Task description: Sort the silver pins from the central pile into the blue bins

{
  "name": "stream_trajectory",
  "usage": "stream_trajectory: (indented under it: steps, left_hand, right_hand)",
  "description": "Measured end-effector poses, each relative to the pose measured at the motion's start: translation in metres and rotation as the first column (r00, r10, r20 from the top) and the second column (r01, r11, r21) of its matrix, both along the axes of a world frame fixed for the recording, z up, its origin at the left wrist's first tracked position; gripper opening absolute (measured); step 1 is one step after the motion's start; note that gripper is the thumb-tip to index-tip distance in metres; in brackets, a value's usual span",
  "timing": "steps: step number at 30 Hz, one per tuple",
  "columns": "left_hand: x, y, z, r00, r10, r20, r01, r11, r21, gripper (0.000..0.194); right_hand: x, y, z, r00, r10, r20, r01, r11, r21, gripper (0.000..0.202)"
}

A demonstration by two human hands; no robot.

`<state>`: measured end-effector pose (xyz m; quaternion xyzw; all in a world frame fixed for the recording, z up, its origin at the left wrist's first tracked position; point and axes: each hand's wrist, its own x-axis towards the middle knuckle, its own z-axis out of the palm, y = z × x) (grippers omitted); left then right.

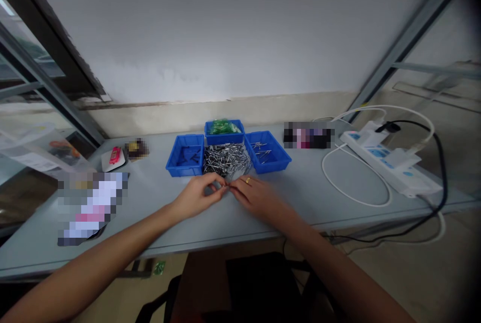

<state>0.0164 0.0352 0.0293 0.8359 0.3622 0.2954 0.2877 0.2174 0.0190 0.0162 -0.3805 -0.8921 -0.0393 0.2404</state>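
Note:
My left hand [199,195] and my right hand [259,197] meet at the fingertips over the table, both pinched. Whatever lies between the fingers is too small to name. Just beyond them spreads a heap of thin metal pins or screws [227,158]. Left of the heap, a blue bin [175,162] has a few dark slim pieces [190,156] in it. To its right, another blue bin [276,155] contains several silvery slim pieces [263,153]. Behind the heap, a third blue bin [224,139] holds green pieces [224,126] that look like plastic.
A white power strip [398,165] with plugs and looping cables [356,205] occupies the right side of the table [158,237]. On the left are a pale object with a red item [115,155], a clear plastic container [41,150] and blurred-out items. A wall rises behind.

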Motion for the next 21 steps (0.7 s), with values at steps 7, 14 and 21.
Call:
stream_trajectory:
  steps: [7, 14, 21]
  left_hand:
    - [-0.0004, 0.0019, 0.0009, 0.998, 0.028, -0.05, -0.031, 0.998, -0.06, 0.018]
    - [0.001, 0.0031, -0.0016, 0.994, -0.002, -0.109, 0.004, 1.0, 0.026, 0.023]
    - [0.0012, 0.0039, -0.0018, 0.992, -0.017, -0.125, 0.024, 0.998, 0.056, 0.022]
  right_hand:
    - [0.0021, -0.0043, 0.0034, 0.997, 0.034, -0.075, -0.032, 0.999, 0.029, 0.026]
    - [0.0015, -0.0017, 0.0003, 0.999, 0.012, -0.035, -0.008, 0.996, 0.091, 0.024]
    - [0.0016, 0.0007, -0.001, 0.998, 0.006, 0.055, -0.011, 0.996, 0.092, 0.019]
